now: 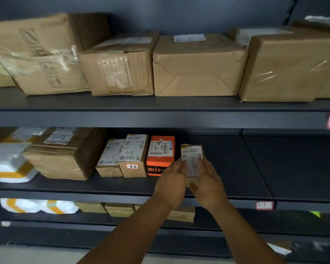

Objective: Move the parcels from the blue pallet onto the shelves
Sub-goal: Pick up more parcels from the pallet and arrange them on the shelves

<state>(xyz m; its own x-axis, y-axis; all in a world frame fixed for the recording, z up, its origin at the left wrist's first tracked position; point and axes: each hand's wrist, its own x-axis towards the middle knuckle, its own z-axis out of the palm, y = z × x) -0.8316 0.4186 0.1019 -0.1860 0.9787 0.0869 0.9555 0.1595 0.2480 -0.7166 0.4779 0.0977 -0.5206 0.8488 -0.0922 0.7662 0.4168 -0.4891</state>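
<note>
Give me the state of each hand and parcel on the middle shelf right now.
Left hand: holds the small parcel's left side.
Right hand: holds its right side.
Small parcel: between both hands, label up, over the middle shelf; whether it rests there is unclear.
Orange box: on the shelf, just left of the small parcel.
Large brown box: on the shelf, taped shut.

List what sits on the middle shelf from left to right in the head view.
White foam parcel → large brown carton → small labelled box → taller labelled box → orange box → small parcel held between the left hand and right hand.
</note>
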